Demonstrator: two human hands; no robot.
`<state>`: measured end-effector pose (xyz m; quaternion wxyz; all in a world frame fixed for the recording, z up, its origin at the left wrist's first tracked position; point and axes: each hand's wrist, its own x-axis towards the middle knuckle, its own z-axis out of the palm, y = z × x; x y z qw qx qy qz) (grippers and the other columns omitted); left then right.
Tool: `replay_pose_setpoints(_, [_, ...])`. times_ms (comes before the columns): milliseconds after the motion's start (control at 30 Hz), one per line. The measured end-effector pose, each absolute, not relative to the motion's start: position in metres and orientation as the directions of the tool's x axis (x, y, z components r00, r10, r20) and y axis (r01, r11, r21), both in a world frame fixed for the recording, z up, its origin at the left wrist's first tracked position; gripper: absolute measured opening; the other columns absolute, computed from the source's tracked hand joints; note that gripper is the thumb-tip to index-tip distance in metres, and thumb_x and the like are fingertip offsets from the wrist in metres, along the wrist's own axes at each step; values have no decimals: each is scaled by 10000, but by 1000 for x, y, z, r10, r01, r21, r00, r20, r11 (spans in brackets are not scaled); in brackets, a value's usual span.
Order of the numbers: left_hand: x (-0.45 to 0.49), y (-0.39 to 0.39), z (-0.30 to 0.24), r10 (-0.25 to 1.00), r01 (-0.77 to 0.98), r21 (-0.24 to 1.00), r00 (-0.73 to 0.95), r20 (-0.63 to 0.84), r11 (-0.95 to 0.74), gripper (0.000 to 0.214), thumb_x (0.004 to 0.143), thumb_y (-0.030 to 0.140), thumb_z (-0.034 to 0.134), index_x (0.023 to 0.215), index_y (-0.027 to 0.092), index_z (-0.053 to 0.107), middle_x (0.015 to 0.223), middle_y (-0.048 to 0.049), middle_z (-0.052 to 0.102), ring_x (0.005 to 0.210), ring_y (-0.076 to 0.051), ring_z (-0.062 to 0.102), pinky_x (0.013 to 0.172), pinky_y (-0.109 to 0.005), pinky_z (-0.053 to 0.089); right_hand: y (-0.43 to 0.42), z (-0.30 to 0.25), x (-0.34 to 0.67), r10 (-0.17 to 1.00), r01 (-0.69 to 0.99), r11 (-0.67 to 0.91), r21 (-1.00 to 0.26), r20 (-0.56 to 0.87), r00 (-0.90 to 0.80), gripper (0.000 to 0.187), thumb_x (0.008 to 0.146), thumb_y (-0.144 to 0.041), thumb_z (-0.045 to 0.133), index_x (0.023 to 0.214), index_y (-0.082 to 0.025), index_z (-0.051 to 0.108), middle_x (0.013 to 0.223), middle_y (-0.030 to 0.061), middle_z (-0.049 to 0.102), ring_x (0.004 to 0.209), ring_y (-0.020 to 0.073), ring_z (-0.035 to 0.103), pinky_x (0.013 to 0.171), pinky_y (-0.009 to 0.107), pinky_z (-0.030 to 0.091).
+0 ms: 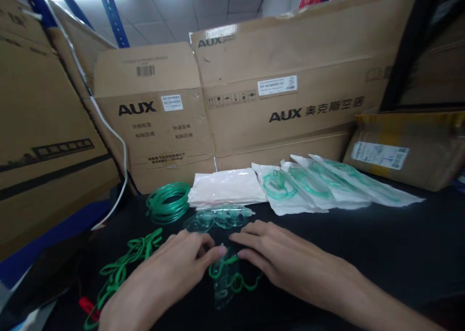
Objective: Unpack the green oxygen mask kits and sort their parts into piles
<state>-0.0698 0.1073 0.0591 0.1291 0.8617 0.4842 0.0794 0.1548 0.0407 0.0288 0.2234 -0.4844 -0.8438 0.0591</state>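
In front of me lies a clear, green-tinted oxygen mask (222, 285) with a thin green elastic strap (238, 283) looped over it. My left hand (181, 258) comes in from the left with bent fingers, its thumb against the mask's upper end; the fingertips are partly hidden. At the mask's right side is my right hand (271, 251), fingers stretched leftward and thumb apart from them, the thumb tip by the strap. Just beyond both hands lies a row of stacked clear masks (221, 217). Left of my left hand is a heap of green elastic straps (127, 261).
Coiled green tubing (167, 203) lies beside a stack of white pouches (227, 188). Several packed pouches with green tubing (308, 186) fan out to the right. Large cardboard panels (290, 89) wall the back; a taped carton (403, 152) stands right. A white cable (121, 142) hangs left.
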Motion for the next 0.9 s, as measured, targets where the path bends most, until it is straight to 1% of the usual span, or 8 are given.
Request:
replay_pose_setpoints(167, [-66,106,46,826,761,371,562,30,-532,365,953,496,528,1222,337,718,1171,-33,757,1130,-271,668,982,-381,471,43,22,142,880,739,474,-479,283,-381,380,1059,-388,423,1328,-217,631,1235,105,681,1174,246,622,1021,359,459])
replay_pose_setpoints(333, [-56,106,42,785,693,417,614,87,-588,378,961,466,554,1306,350,658,1180,-19,742,1137,-256,653,989,-362,469,46,19,151,914,638,401,-657,242,-325,347,1010,-413,542,1284,-243,668,1242,63,684,1197,222,596,1042,316,421])
replay_pose_setpoints(467, [-46,110,45,755,653,438,648,100,-618,381,928,411,647,1305,360,637,1172,2,730,1128,-238,647,991,-356,473,54,22,162,946,607,301,-735,152,-286,365,890,-469,693,1165,-233,744,1071,49,740,977,223,659,863,289,484])
replay_pose_setpoints(567, [-36,112,49,666,553,416,718,201,-722,389,857,326,755,1235,334,666,1193,8,716,1140,-228,632,993,-339,470,57,26,167,943,563,281,-777,116,-311,379,787,-460,790,1070,-208,771,914,19,747,815,192,651,735,257,473])
replay_pose_setpoints(633, [-31,112,53,583,453,402,752,308,-796,328,872,265,742,1189,319,675,1170,16,711,1123,-204,629,974,-308,472,58,29,169,953,546,260,-796,122,-276,365,767,-422,807,1051,-197,766,870,8,736,768,176,634,694,248,457])
replay_pose_setpoints(700, [-29,110,59,541,391,387,707,455,-835,231,920,265,685,1147,302,671,1148,16,698,1097,-183,628,957,-286,469,60,31,170,972,539,217,-814,129,-197,330,786,-388,789,1043,-184,753,830,4,716,720,162,614,656,247,445])
replay_pose_setpoints(800, [-31,107,66,596,421,427,481,643,-800,130,944,343,647,1050,268,650,1065,11,683,1015,-178,638,913,-281,473,62,36,174,981,469,192,-862,179,-72,333,790,-378,784,1051,-180,722,791,-3,681,702,156,606,630,248,441])
replay_pose_setpoints(900, [-34,107,70,683,465,516,345,644,-720,152,938,402,638,949,250,631,954,17,676,914,-179,647,831,-278,484,61,44,178,974,283,213,-935,225,10,405,771,-381,813,1094,-194,655,770,-31,640,691,136,615,627,236,442])
